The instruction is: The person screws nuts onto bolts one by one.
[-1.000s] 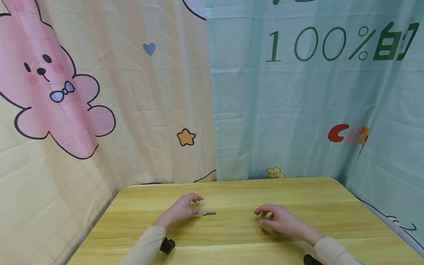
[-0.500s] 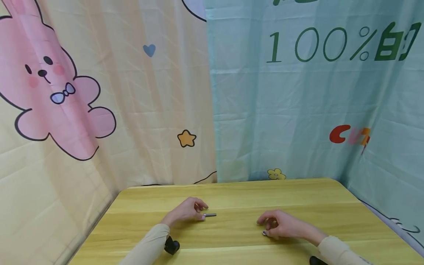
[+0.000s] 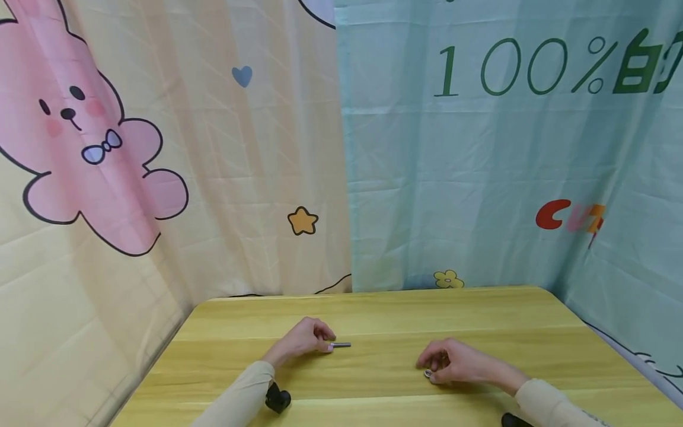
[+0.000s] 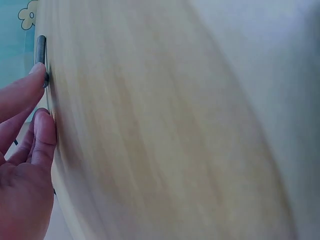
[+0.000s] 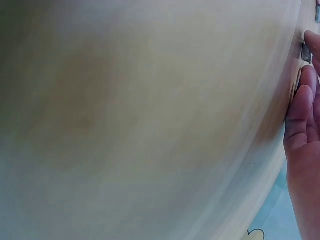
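The wooden table (image 3: 373, 308) carries both hands palm down, well apart, with bare board between them and beyond toward the curtain-side edge. The left hand (image 3: 301, 341) curls its fingertips onto the head end of a bolt (image 3: 340, 344), whose shank points toward the right hand (image 3: 453, 363). That hand's curled fingers pinch a small nut (image 3: 428, 374) against the board.

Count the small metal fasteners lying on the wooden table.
2: a grey metal bolt at the left hand's fingertips, and a small silver metal nut under the right hand's fingers. Others may be hidden beneath the hands.
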The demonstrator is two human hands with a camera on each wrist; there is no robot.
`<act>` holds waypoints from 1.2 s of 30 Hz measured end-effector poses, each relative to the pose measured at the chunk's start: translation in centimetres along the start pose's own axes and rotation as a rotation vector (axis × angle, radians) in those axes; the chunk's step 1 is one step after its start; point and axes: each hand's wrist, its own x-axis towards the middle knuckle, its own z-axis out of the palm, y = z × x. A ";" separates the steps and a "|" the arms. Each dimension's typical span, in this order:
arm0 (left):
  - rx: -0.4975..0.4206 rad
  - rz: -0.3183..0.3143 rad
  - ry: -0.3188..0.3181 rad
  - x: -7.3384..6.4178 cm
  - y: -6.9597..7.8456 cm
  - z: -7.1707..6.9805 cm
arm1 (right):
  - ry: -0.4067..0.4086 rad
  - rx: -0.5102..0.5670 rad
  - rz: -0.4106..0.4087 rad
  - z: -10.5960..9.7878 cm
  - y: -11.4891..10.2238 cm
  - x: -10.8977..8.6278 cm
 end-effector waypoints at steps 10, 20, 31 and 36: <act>0.049 0.003 0.032 -0.2 0.4 0.2 | 0.010 -0.026 0.048 0.2 -0.2 0.2; 0.088 0.018 0.044 0.0 0.3 0.5 | 0.007 -0.014 0.050 0.2 -0.3 0.3; 0.069 0.005 0.043 0.0 0.5 0.4 | 0.014 -0.016 0.060 0.3 -0.1 0.3; 0.054 0.006 0.054 -0.1 0.6 0.3 | 0.016 -0.019 0.067 0.3 -0.4 0.2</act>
